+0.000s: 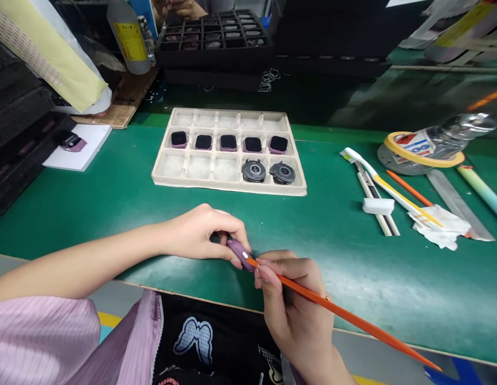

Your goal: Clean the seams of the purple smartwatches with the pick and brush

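at the near edge of the green surface [112,203], about midway along it, the left hand [210,232] grips a purple watch case [239,253] between thumb and fingers, tilted so its side faces up. the right hand [299,291] is closed around an orange stick [352,315], its upper end at the case beside a small white mark, its tapered lower end reaching out past the near edge. the left forearm crosses that same edge, and the right hand overlaps it. a band of green runs between the hands and the near edge of the pale tray [228,187] — room for the fingers to shift away from the wearer — and a wider stretch opens from the right hand toward the right edge. in the tray, five purple watches [228,142] fill the middle row, one per compartment; two round dark pieces [254,170] sit in the near row, the last of them at the near right corner. along the right side of the surface lie a toothbrush [393,195], a white block [378,206] on a slim tool, and a crumpled tissue [452,216], with a clear bottle [420,149] beyond them — all well apart from the right hand. toward the far left corner, a white pad [88,155] carries another dark-faced watch [72,140].
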The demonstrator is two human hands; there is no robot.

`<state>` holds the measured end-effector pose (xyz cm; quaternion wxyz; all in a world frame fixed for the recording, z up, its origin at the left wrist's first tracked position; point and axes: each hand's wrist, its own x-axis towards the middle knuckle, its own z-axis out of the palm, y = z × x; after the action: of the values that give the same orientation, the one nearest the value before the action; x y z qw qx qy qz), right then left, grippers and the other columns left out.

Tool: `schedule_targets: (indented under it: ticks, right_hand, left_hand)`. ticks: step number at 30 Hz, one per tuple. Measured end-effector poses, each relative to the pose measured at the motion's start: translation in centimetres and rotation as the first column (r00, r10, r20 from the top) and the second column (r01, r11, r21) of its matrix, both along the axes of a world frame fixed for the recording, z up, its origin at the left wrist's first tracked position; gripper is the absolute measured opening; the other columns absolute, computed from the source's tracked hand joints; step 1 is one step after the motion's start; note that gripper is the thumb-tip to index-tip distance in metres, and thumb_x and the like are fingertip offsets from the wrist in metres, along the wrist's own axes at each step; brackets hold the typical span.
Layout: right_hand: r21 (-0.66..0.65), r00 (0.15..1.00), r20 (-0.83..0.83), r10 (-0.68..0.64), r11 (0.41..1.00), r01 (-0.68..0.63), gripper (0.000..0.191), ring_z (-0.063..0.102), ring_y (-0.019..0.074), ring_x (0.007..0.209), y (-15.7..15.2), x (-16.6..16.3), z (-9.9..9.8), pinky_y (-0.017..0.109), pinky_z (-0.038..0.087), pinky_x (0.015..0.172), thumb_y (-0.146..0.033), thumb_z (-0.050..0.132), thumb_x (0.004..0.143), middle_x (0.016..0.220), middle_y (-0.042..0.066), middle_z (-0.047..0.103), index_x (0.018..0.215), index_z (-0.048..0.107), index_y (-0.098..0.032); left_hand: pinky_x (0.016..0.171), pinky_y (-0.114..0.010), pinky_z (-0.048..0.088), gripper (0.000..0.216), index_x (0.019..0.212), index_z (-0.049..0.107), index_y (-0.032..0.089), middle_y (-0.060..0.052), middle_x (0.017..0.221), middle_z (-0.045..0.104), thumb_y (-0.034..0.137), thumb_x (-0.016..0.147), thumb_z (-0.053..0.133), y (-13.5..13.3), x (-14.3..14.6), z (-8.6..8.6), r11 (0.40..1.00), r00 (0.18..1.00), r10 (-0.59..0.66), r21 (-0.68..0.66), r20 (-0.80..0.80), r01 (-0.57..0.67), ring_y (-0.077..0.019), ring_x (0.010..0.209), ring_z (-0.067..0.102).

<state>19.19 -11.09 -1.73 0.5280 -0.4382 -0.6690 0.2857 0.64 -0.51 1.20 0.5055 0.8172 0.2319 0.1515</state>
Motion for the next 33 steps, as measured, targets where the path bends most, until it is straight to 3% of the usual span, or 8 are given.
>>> schedule_targets:
  ticks: [5,11,15,20,26,33]
  right_hand:
    - [-0.004,0.996,0.081,-0.037,0.999,0.038,0.019,0.061,0.0113,0.069,0.6,0.1,0.5,0.020,0.049,0.055,-0.006,0.049,0.096,0.076,-0.002,0.058,0.091,0.044,-0.024]
    - [-0.025,0.998,-0.053,-0.032,0.999,0.031,0.018,0.060,0.0109,0.071,-0.1,0.0,0.2,0.020,0.050,0.058,-0.006,0.049,0.096,0.075,-0.003,0.056,0.094,0.046,-0.023]
    - [-0.018,0.999,-0.034,0.018,1.000,-0.018,0.019,0.059,0.0104,0.069,0.0,-0.1,0.3,0.020,0.048,0.059,-0.005,0.048,0.096,0.073,-0.004,0.054,0.094,0.044,-0.024]
    - [-0.039,1.000,0.025,-0.010,0.999,0.011,0.018,0.058,0.0119,0.068,0.6,0.0,0.6,0.022,0.046,0.056,-0.008,0.049,0.097,0.075,-0.002,0.056,0.090,0.044,-0.024]
    - [-0.066,0.989,-0.137,-0.063,0.996,0.054,0.014,0.061,0.0129,0.068,-0.7,0.2,0.1,0.023,0.052,0.057,-0.013,0.046,0.101,0.070,-0.002,0.058,0.093,0.046,-0.023]
    - [-0.057,0.993,-0.117,-0.025,0.998,0.018,0.012,0.066,0.0142,0.072,-1.4,0.3,-0.3,0.025,0.059,0.058,-0.012,0.048,0.101,0.077,0.001,0.066,0.097,0.048,-0.024]
  left_hand:
    - [0.069,-0.018,0.050,0.011,0.089,0.073,0.016,0.000,0.083,0.072,0.023,0.082,0.080,0.0,0.1,0.2,1.000,1.000,-0.006,0.007,0.000,0.006,-0.0101,0.072,0.063]
    - [0.071,-0.018,0.052,0.009,0.091,0.073,0.015,-0.002,0.088,0.075,0.019,0.084,0.078,0.0,0.1,0.2,1.000,1.000,-0.025,-0.013,0.018,0.025,-0.0104,0.076,0.065]
    - [0.070,-0.018,0.051,0.013,0.090,0.073,0.015,-0.002,0.087,0.074,0.021,0.082,0.081,0.0,0.1,0.1,1.000,1.000,-0.016,-0.006,0.014,0.017,-0.0102,0.073,0.064]
    - [0.068,-0.018,0.049,0.013,0.087,0.073,0.016,0.000,0.083,0.072,0.022,0.080,0.082,0.0,0.1,0.3,1.000,1.000,-0.012,0.004,0.001,0.012,-0.0096,0.070,0.062]
    - [0.070,-0.019,0.051,0.010,0.091,0.074,0.016,-0.003,0.089,0.075,0.019,0.083,0.079,0.0,0.1,0.3,1.000,1.000,-0.019,-0.024,0.013,0.019,-0.0113,0.076,0.068]
    - [0.071,-0.019,0.053,0.010,0.093,0.074,0.016,-0.003,0.090,0.076,0.019,0.085,0.077,0.1,0.1,0.1,1.000,1.000,-0.023,-0.020,0.020,0.023,-0.0118,0.077,0.069]
